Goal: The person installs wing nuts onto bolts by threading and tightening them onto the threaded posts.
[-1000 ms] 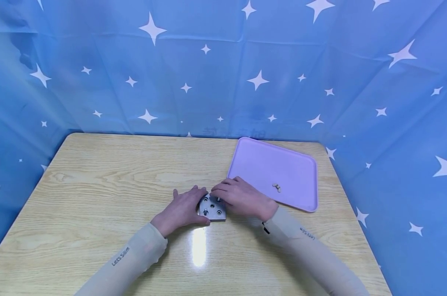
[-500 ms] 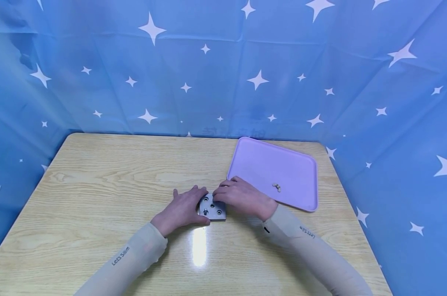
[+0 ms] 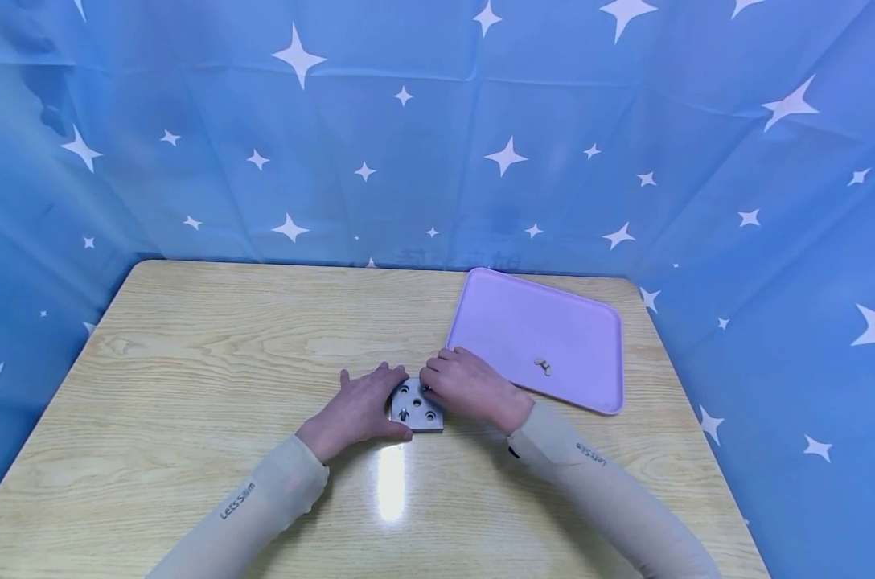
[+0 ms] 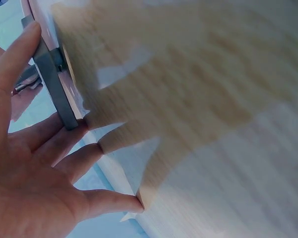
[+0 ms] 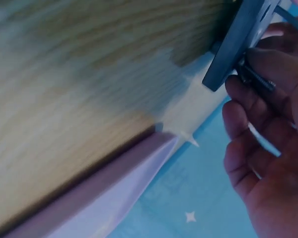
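A square grey metal plate (image 3: 416, 404) with several holes lies low over the table in the head view. A short bolt (image 3: 404, 415) stands up from its near left corner. My left hand (image 3: 354, 406) spans the plate's left part, thumb at the near edge and fingertips at the far edge, and holds it steady. At the far right corner my right hand (image 3: 474, 390) pinches with thumb and forefinger around the base of a second, threaded bolt (image 5: 260, 78). A small dark metal piece sits at that base, partly hidden by the fingers; I cannot tell its kind.
Behind and right of the plate, a purple tray (image 3: 539, 314) sits near the table's back edge, with a small brass-coloured piece like a wing nut (image 3: 543, 367) on it. The wooden table (image 3: 213, 338) ends at a blue star-printed curtain (image 3: 408, 129).
My right hand has shifted slightly right at the plate's far corner, its fingers changing their pinch on the bolt. My left hand and the plate stay in place.
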The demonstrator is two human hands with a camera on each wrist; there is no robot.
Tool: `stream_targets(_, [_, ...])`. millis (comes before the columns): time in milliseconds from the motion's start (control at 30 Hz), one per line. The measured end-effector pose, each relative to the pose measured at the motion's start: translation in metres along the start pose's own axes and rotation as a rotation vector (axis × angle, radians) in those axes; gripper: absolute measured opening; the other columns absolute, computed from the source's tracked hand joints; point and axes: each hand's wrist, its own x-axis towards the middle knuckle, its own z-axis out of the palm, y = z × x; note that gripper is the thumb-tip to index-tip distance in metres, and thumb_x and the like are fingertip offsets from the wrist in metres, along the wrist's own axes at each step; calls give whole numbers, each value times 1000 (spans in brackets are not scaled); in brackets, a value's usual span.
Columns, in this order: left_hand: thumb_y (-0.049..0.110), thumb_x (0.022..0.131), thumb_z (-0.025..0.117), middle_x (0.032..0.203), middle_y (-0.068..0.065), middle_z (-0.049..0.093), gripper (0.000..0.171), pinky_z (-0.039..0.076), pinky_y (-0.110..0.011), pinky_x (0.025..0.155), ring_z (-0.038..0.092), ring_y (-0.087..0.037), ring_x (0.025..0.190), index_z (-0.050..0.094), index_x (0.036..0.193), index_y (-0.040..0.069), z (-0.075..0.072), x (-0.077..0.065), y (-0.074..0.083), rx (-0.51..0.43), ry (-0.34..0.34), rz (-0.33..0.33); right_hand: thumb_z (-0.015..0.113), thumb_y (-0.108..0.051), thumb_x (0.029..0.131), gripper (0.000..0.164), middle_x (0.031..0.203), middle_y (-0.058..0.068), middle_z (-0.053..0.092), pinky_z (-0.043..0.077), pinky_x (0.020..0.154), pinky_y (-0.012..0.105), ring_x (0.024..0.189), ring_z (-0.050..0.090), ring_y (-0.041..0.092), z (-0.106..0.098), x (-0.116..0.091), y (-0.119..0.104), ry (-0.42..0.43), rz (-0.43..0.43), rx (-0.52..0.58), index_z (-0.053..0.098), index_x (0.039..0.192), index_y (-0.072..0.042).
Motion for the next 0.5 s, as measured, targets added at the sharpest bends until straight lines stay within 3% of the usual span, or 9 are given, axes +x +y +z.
stream_targets(167, [44,73,93,154,-18,51,93,20,-85,106,42,-39,146,53,148,8,0,0,0,1,7,4,71,-17,98,13,75,-2,61,50,61,30,65,55,12,0,4,-8,-25,120,116,66,87,-11])
stream_targets(333, [45,73,93,154,-18,51,93,21,-85,106,42,-39,146,53,148,8,1,0,-1,3,13,10,70,-17,99,14,75,-2,59,46,55,27,62,52,10,-2,4,-12,-77,228,197,66,88,-9])
stream_targets(400, [45,73,93,154,-18,51,93,21,-85,106,42,-39,146,53,148,8,0,-1,-1,0,12,11,70,-19,99,12,82,-1,62,49,61,29,68,55,11,-4,2,-11,-84,209,200,69,95,-9])
stream_targets(500, [45,73,93,154,-18,51,94,20,-85,106,42,-40,146,53,149,8,0,-1,-1,-5,11,14,70,-19,99,17,105,1,70,54,78,34,91,64,15,-9,-2,-6,-104,118,173,71,114,-11])
